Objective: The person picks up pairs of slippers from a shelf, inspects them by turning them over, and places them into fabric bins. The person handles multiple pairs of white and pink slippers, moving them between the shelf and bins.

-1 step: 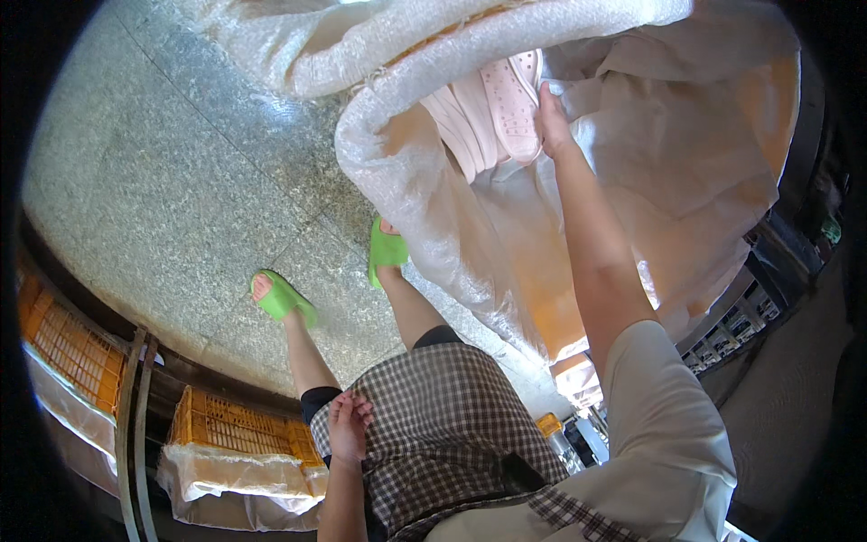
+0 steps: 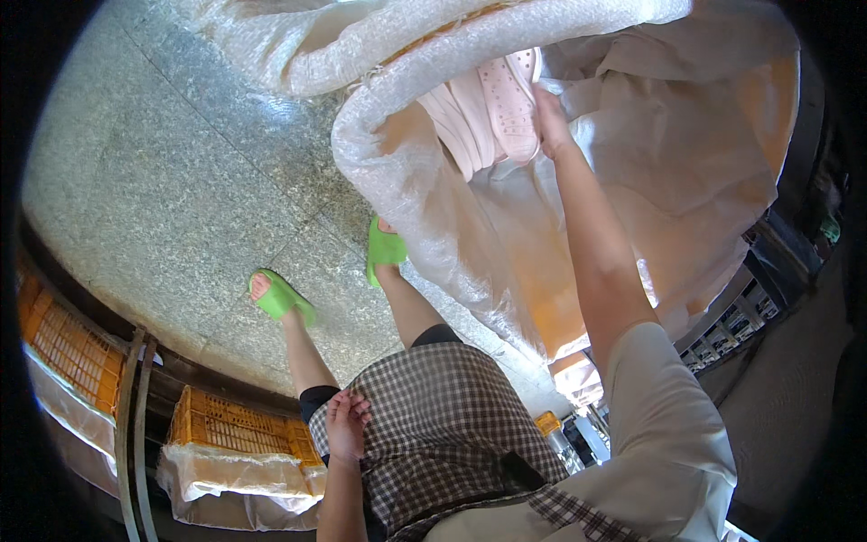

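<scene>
Inside a large sack with a white woven rim (image 2: 379, 172), my right hand (image 2: 552, 124) is closed along the side of a pale pink shoe (image 2: 511, 113) dotted with small holes. Its fingertips are hidden behind the shoe. Several more pink shoes (image 2: 459, 126) stand pressed side by side just left of it, partly covered by the rolled rim. My left hand (image 2: 347, 425) hangs in front of the checked apron (image 2: 424, 388), its fingers loosely curled in with nothing visible in them.
Orange plastic crates (image 2: 237, 422) with whitish liners line the lower left, beside a metal post (image 2: 135, 434). Speckled stone floor (image 2: 181, 181) spreads left of the sack. Green slippers (image 2: 284, 298) are on my feet. A dark rack (image 2: 731, 316) stands at the right.
</scene>
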Demonstrator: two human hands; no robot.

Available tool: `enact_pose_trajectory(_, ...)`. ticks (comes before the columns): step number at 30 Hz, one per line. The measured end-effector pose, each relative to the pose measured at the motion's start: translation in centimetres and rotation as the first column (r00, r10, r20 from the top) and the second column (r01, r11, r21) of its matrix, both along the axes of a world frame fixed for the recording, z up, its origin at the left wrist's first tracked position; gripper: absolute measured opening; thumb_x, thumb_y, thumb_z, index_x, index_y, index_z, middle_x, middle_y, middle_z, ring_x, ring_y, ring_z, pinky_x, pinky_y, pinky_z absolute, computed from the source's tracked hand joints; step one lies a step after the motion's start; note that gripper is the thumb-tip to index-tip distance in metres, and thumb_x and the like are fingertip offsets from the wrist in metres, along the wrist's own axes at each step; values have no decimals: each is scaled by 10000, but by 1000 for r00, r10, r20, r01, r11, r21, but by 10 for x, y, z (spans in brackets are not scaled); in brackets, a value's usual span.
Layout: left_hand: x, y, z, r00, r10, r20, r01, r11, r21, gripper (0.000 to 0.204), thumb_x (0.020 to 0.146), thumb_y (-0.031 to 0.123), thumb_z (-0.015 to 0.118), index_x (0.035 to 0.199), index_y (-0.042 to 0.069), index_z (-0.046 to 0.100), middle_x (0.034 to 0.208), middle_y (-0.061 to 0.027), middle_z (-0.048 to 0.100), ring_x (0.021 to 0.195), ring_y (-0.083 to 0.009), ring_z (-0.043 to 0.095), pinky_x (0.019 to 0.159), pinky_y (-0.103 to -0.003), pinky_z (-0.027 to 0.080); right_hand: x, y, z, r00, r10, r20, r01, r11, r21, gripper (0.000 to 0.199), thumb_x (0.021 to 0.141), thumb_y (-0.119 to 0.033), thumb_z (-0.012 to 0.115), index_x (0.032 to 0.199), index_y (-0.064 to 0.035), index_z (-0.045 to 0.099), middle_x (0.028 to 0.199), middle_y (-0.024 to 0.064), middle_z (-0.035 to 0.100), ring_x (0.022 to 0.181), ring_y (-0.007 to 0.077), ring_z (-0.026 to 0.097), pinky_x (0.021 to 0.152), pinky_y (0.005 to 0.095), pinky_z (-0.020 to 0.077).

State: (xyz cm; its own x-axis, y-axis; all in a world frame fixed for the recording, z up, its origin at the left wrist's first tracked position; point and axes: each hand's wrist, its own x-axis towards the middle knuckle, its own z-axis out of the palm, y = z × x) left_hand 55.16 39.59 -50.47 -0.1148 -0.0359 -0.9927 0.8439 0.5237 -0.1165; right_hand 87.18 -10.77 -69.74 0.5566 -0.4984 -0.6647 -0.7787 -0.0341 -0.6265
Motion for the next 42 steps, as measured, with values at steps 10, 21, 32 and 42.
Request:
enact_pose_trajectory(10, 5, -2, -4, 999, -40, -4, 40, 999, -13, 178, 931, 233, 514, 1068, 121, 522, 898, -28, 619, 792, -134, 593, 659, -282, 473, 11, 61, 2, 763, 629, -148, -522, 464, -716, 818, 769, -363, 671, 1389, -71, 225, 1290, 241, 378, 1182, 395, 358, 970, 466, 325)
enact_pose_trajectory(21, 1, -5, 0, 1000, -23, -20, 23, 1000, -10, 130, 948, 231, 486, 1000, 122, 534, 874, -33, 615, 787, -150, 600, 634, -295, 483, 47, 103, -10, 775, 180, -606, -596, 529, -605, 979, 779, -718, 420, 1456, -143, 8, 1450, 279, 109, 1315, 434, 174, 1010, 619, 175)
enact_pose_trajectory(32, 55, 57, 72, 957, -29, 290, 21, 999, 29, 133, 932, 186, 495, 1048, 122, 505, 881, -26, 606, 775, -133, 592, 645, -271, 469, -32, 154, 182, 896, 404, 183, -256, 809, -529, 486, 832, -209, 632, 1211, 35, 451, 1122, 210, 504, 1092, 315, 469, 935, 363, 374)
enact_pose_trajectory(42, 160, 89, 221, 682, -336, 650, 356, 928, 107, 126, 895, 199, 528, 1000, 137, 496, 850, -13, 597, 727, -123, 580, 594, -265, 441, -166, 270, 591, 212, 921, 326, -551, 388, -738, 171, 794, -156, 599, 943, -75, 624, 968, 69, 606, 949, 241, 555, 825, 380, 446)
